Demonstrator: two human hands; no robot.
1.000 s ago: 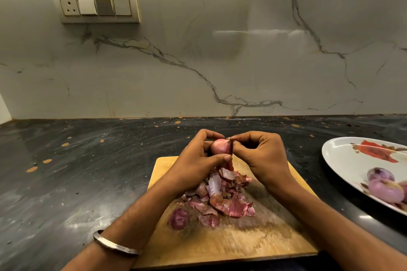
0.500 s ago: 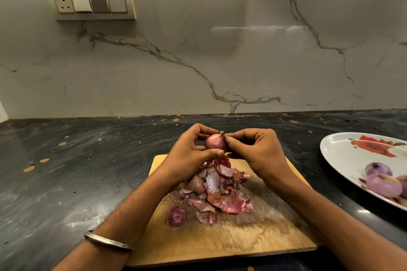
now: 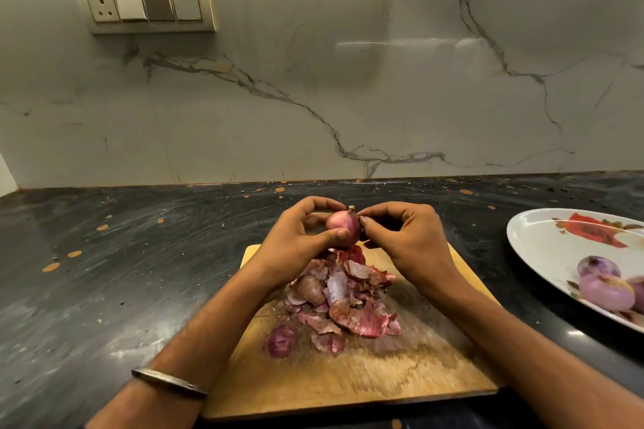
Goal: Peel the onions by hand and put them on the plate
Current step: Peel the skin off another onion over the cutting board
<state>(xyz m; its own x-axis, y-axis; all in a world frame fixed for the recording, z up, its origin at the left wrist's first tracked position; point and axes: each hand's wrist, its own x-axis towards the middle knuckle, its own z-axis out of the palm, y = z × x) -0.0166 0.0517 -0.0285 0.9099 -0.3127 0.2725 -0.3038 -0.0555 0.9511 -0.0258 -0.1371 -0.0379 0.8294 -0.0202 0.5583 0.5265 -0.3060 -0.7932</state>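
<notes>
A small red onion (image 3: 343,228) with its skin still on is held above the far end of the wooden cutting board (image 3: 366,380). My left hand (image 3: 299,247) grips it, thumb under its front. My right hand (image 3: 404,240) pinches the skin at the onion's right side near the tip. Below the hands lies a heap of red onion peels (image 3: 345,303). At the right stands a white flowered plate (image 3: 543,244) with peeled purple onions (image 3: 604,291) on it, partly cut off by the frame edge.
The board lies on a dark speckled stone counter (image 3: 122,272) that runs back to a marble wall. A switch panel (image 3: 144,7) sits high on the wall at the left. A metal bangle (image 3: 170,383) circles my left wrist.
The onion has been turned in my hands so more of its round side and its tip show. Both hands have stayed over the board's far end.
</notes>
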